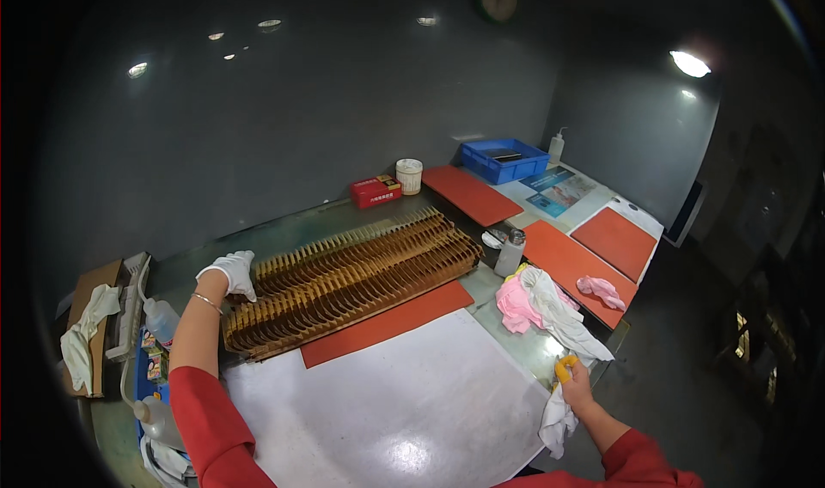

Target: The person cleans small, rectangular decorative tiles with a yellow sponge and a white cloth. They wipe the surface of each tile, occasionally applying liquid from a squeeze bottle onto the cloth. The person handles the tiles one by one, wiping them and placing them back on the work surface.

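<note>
A long brown rack (352, 286) with rows of upright curved slats lies slantwise on the table. My left hand (229, 275), in a white glove, grips its far left corner, the fingers toward the far side and the thumb lower over the slats. At the table's right edge, my right hand (576, 383) wears yellow finger covers and is closed on a white cloth (559, 419), which hangs below it. Just beyond that hand is a heap of cloths, one pink (517, 306) and one white (554, 309).
Orange-red mats (395, 320) lie under the rack and to the right. A white sheet (387, 402) covers the near table. Behind stand a red box (376, 192), a white tub (409, 177) and a blue bin (498, 168). A metal-topped bottle (510, 254) stands right; plastic bottles (160, 320) stand left.
</note>
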Demonstrator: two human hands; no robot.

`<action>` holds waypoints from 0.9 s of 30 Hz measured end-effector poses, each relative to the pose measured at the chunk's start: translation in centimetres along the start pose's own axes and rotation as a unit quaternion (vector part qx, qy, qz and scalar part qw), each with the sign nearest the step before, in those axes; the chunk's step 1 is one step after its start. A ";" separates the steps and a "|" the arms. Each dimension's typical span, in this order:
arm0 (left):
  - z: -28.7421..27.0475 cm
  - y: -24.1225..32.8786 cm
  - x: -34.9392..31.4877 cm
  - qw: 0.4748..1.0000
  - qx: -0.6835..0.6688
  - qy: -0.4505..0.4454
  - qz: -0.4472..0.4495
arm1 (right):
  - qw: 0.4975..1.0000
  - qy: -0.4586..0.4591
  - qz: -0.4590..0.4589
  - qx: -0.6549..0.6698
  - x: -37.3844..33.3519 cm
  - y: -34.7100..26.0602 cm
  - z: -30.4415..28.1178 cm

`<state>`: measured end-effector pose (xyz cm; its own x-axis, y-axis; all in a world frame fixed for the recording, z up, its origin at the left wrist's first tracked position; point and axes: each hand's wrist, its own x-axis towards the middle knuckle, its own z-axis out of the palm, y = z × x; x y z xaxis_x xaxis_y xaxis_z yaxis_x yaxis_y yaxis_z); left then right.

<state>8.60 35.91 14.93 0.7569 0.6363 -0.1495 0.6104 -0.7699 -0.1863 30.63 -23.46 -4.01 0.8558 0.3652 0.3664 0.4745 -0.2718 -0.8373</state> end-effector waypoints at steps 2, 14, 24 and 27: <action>-0.9 0.8 -0.6 0.999 0.011 0.032 0.003 | 0.999 0.019 -0.030 -0.036 0.2 0.5 -0.8; 7.2 35.9 -15.2 0.815 -0.269 0.130 0.496 | 0.931 -0.160 -0.072 -0.320 17.4 -0.5 -9.1; 6.0 43.3 -14.4 0.909 -0.197 0.087 0.356 | 0.704 -0.319 -0.204 -0.601 32.9 5.0 -9.9; 6.1 43.7 -14.9 0.928 -0.206 0.055 0.306 | 0.813 -0.281 -0.261 -0.438 35.3 -0.4 -10.0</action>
<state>22.55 -6.93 3.15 0.9967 0.0812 -0.0001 0.0777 -0.9538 0.2903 62.73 -19.37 13.38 0.3774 0.9169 0.1298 0.9185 -0.3884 0.0734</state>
